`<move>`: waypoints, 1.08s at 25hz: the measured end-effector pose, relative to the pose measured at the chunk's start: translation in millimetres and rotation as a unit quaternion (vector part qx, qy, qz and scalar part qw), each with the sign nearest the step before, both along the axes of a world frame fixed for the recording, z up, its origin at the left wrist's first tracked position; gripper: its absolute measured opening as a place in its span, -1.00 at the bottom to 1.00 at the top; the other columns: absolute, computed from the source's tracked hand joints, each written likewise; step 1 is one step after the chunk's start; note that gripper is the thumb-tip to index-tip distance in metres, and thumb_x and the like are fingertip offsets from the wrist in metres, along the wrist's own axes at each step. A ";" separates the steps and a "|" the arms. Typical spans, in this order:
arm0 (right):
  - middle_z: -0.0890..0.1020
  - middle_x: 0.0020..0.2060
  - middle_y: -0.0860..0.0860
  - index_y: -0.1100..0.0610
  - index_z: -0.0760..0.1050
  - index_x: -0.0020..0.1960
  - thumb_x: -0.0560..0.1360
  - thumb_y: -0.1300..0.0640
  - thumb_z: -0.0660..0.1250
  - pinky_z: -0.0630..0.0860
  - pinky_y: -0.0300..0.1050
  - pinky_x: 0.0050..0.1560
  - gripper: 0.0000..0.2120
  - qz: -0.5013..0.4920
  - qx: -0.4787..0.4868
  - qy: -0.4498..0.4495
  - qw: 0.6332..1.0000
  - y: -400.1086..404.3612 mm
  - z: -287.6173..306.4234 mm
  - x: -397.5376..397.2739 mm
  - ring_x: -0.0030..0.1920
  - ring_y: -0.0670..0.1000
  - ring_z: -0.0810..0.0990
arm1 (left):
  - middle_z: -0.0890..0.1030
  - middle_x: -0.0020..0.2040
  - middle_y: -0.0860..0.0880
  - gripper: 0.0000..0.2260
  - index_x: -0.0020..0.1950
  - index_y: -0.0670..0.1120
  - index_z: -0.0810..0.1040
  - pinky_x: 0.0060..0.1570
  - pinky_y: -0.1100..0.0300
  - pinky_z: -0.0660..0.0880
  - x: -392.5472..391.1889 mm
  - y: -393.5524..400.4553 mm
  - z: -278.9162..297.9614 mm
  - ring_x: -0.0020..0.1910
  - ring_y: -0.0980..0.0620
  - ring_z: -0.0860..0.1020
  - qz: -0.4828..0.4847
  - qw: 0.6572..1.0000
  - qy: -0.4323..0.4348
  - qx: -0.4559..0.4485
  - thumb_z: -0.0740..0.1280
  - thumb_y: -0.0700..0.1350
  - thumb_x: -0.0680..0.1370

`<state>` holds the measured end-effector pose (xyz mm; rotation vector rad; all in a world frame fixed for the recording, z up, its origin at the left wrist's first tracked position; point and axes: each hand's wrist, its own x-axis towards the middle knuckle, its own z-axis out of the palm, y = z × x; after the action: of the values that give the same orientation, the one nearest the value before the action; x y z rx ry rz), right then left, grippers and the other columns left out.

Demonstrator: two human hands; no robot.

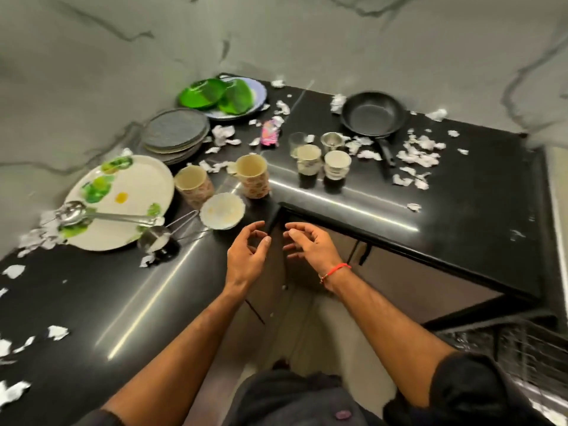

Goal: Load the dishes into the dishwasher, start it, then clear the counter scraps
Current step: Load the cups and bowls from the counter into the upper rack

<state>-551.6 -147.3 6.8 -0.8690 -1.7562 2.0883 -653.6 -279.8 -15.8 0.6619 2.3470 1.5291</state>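
Head camera looked down at the left hand (247,252) and right hand (309,245), both loose, fingers softly bent, holding nothing, just off the black shiny counter (353,192) corner. The small white bowl (222,210) sat right at that edge and could tip. The big white plate with green smears (132,192), cups and black frying pan (373,113) waited unloaded. White paper scraps (419,155) lay everywhere. The wire dishwasher rack (522,348) showed at the right. Nothing looked done. The space between counters was narrow.

I can read no text anywhere. The pink wrapper (270,133) near my counter's (461,186) back edge carries print, but it is too blurred to make out, and the cups' (255,176) patterns show no letters.
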 end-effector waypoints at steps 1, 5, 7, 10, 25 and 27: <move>0.67 0.02 0.09 0.05 0.58 0.13 0.61 0.17 0.29 0.65 -0.12 -0.15 -0.85 0.015 -0.003 0.000 1.000 -10.8 1.3 -18.8 -0.14 0.02 0.69 | 0.64 -0.05 0.17 -0.69 0.29 0.14 0.55 -0.24 0.34 0.53 -14.0 -14.7 -0.6 -0.26 0.21 0.57 0.024 1.000 0.001 -0.002 0.43 -0.08 0.57; 0.67 0.07 0.08 0.00 0.58 0.13 0.59 0.13 0.33 0.65 -0.03 -0.05 -0.86 0.061 -0.012 -0.010 0.998 -38.9 0.8 -66.8 -0.02 0.09 0.70 | 0.62 0.10 0.03 -0.68 0.29 0.02 0.56 0.06 0.05 0.56 -63.6 -66.2 -1.3 -0.02 0.08 0.59 0.115 0.990 0.065 -0.045 0.43 -0.15 0.55; 0.68 0.06 0.06 0.01 0.58 0.14 0.59 0.12 0.33 0.66 -0.02 -0.04 -0.85 0.077 -0.010 -0.021 0.997 -44.8 0.0 -76.1 -0.01 0.10 0.70 | 0.53 0.30 -0.04 -0.61 0.36 0.03 0.53 0.29 -0.13 0.41 -87.6 -87.3 -3.1 0.26 -0.13 0.46 0.144 0.962 0.155 -0.171 0.43 -0.11 0.53; 0.68 0.04 0.06 0.07 0.57 0.20 0.61 0.12 0.30 0.66 0.01 -0.01 -0.81 0.089 0.004 -0.036 0.995 -46.1 0.6 -83.4 -0.01 0.10 0.70 | 0.28 0.54 -0.02 -0.44 0.50 0.08 0.36 0.39 -0.22 0.21 -118.5 -112.4 -3.4 0.44 -0.21 0.23 0.134 0.917 0.154 -0.343 0.42 0.05 0.52; 0.69 0.03 0.01 0.02 0.57 0.22 0.61 0.11 0.29 0.66 -0.01 -0.02 -0.79 0.096 0.056 -0.022 0.994 -40.3 5.5 -76.6 0.01 0.10 0.68 | 0.50 0.32 -0.17 -0.76 0.26 -0.11 0.56 0.25 -0.12 0.41 -124.5 -140.6 -0.8 0.28 -0.25 0.36 0.134 0.943 0.186 -0.241 0.37 -0.10 0.60; 0.64 0.13 -0.03 -0.04 0.53 0.28 0.59 0.12 0.33 0.65 -0.01 0.00 -0.72 0.104 0.104 0.009 0.989 -38.5 8.8 -70.1 0.03 0.04 0.67 | 0.57 0.23 -0.09 -0.76 0.25 -0.02 0.56 0.13 -0.08 0.45 -116.4 -139.4 15.7 0.22 -0.17 0.38 0.124 0.945 0.208 -0.218 0.38 -0.04 0.59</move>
<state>-621.8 -185.8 15.6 -0.6292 -2.0879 1.9775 -770.0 -419.2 -0.1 0.6418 3.0524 0.9486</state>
